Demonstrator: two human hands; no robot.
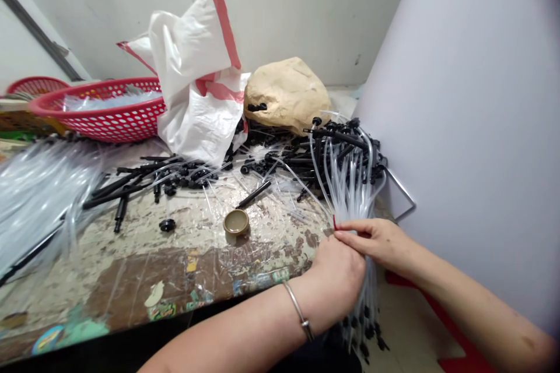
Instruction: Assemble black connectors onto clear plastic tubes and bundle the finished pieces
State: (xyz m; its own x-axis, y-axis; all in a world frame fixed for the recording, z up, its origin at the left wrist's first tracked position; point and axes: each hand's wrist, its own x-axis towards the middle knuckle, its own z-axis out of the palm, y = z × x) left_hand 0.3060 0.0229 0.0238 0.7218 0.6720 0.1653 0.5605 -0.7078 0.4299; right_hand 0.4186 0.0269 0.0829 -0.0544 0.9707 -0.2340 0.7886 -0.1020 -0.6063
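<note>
A bundle of clear plastic tubes (350, 189) with black fittings at both ends hangs over the table's right edge. My left hand (339, 271), a metal bangle at its wrist, is closed around the bundle's middle; its fingers are mostly hidden. Over it, my right hand (376, 239) is closed, thumb and forefinger pinching beside a thin red tie (335, 222) that sticks up at the fingertips. Below my hands dangle the black lower ends (367, 329) of the tubes. The far ends rest among loose black fittings (297, 157) on the worn table (196, 256).
A small round bowl (236, 222) and a single black connector (167, 225) stand mid-table. More clear tubes (39, 186) spread at the left. Behind are a red perforated basket (114, 119), a white sack (192, 58) and a tan lump (289, 90). A pale panel (472, 99) rises on the right.
</note>
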